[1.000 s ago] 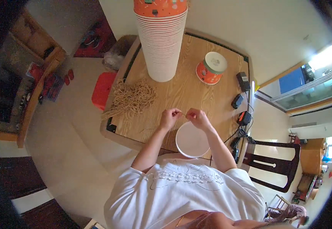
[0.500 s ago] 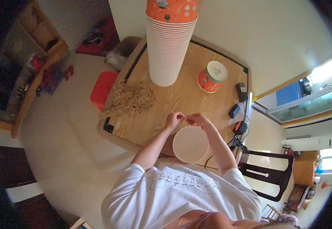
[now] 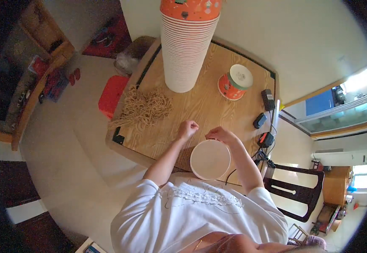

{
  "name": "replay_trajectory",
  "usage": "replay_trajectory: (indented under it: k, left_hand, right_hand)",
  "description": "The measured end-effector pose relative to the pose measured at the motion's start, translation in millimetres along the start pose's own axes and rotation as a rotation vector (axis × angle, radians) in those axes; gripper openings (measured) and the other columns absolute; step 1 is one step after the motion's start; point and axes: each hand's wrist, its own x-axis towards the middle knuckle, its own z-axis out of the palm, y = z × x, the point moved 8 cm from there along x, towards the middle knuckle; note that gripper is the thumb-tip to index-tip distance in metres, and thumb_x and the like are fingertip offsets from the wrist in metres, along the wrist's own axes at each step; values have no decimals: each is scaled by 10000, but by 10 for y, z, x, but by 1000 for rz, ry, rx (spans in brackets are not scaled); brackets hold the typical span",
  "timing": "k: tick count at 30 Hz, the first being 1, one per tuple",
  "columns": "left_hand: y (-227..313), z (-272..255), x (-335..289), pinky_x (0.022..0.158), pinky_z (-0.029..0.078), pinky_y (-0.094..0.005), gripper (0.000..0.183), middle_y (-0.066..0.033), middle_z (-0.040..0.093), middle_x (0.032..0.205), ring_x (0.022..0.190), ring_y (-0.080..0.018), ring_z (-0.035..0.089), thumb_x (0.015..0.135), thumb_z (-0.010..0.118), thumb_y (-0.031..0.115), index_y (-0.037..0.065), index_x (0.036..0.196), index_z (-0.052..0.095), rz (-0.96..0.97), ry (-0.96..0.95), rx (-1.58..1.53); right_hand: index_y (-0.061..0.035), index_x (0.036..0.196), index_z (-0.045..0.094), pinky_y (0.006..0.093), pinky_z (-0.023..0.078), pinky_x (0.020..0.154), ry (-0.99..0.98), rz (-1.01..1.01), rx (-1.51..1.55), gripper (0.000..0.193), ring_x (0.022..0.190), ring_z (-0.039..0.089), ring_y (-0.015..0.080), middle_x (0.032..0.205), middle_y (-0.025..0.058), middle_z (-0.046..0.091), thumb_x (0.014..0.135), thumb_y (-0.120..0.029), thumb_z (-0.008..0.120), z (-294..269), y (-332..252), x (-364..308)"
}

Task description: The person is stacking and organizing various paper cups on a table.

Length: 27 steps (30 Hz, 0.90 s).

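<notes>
A round white-rimmed tub (image 3: pixel 211 161) stands at the near table edge, its pale inside facing up. My right hand (image 3: pixel 220 135) is at its far rim with the fingers pinched; what is between them is too small to make out. Farther left, my left hand (image 3: pixel 187 130) is raised above the tabletop, fingers closed, and I cannot see what they hold, if anything. Beyond it on the left lies a tangled pile of tan paper-like cords (image 3: pixel 146 106). A tall stack of white paper tubs (image 3: pixel 186 55), orange at the top, rises at the back.
Two orange printed tubs, one upturned (image 3: pixel 240 76), sit at the back right of the wooden table (image 3: pixel 208 110). Black adapters (image 3: pixel 268 100) and cables line the right edge. A dark chair (image 3: pixel 295 192) stands right, a red bin (image 3: pixel 112 96) on the floor left.
My hands, close together before, have drawn apart: the left has moved left and slightly away from me, while the right stays by the tub's far rim.
</notes>
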Motion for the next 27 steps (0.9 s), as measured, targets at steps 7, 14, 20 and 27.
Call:
replay_trajectory:
  k: [7,14,20,27]
  left_hand:
    - [454,301,-235,756,452,-305,146,-61,633,812,825,-192,590,664,656,12,75,795,657,250,-292,-206]
    - [326,252,-233,653,485,-295,91,-90,641,781,716,-181,620,722,656,118,57,788,659,165,-204,-156]
    - [293,349,-282,656,469,-281,83,-71,629,724,708,-155,600,681,679,88,68,759,661,102,-303,-123]
    - [337,343,-354,638,467,-323,188,-103,628,740,687,-214,605,687,658,211,57,795,660,254,-347,-77]
  right_hand:
    - [-51,773,646,208,374,450,7,-55,66,191,538,486,46,623,-32,555,777,-242,642,-25,207,41]
    - [-42,787,642,215,400,514,-19,-33,37,178,608,504,49,666,-22,572,778,-220,628,-13,164,-93]
    - [-27,801,635,226,430,622,-23,-145,-140,183,700,530,75,725,-8,589,779,-209,620,-91,63,-165]
    - [-35,965,610,275,455,764,5,-310,-177,224,840,567,129,890,42,619,757,-115,632,-3,-349,-416]
